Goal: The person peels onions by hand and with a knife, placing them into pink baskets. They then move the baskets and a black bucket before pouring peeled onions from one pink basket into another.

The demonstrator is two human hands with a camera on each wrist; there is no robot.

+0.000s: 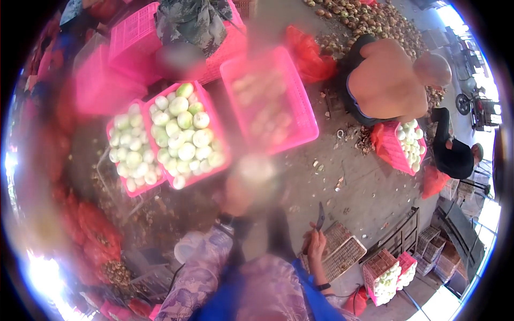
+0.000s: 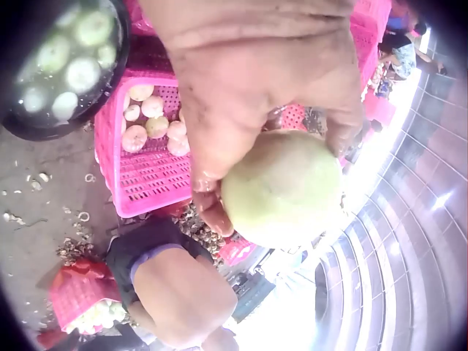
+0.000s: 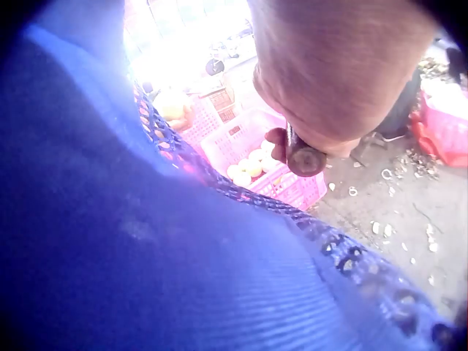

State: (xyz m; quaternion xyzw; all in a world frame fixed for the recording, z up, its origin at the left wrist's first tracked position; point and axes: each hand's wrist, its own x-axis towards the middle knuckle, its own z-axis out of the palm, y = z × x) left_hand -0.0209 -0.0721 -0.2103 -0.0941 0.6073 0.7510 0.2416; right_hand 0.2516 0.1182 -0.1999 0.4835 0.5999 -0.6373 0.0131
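My left hand (image 2: 252,95) grips a large, smooth, pale green peeled onion (image 2: 281,189), the fingers and thumb spread around its sides. In the head view this hand (image 1: 236,193) reaches forward, blurred, with the onion (image 1: 257,167) at its fingertips. Off to the right and lower, my right hand (image 1: 316,246) holds a knife (image 1: 321,215), its dark blade pointing forward, away from me. The right wrist view has the round butt of the knife handle (image 3: 306,162) poking out below that hand (image 3: 333,80); the blade is hidden there.
Ahead on the left stand pink crates heaped with peeled onions (image 1: 184,136). Beside them a pink crate (image 1: 306,120) holds browner onions. A dark-rimmed tub (image 2: 121,69) contains pale onions. A person (image 1: 388,80) crouches near a pile of unpeeled onions (image 1: 369,21). An empty basket (image 1: 342,251) lies by my right hand.
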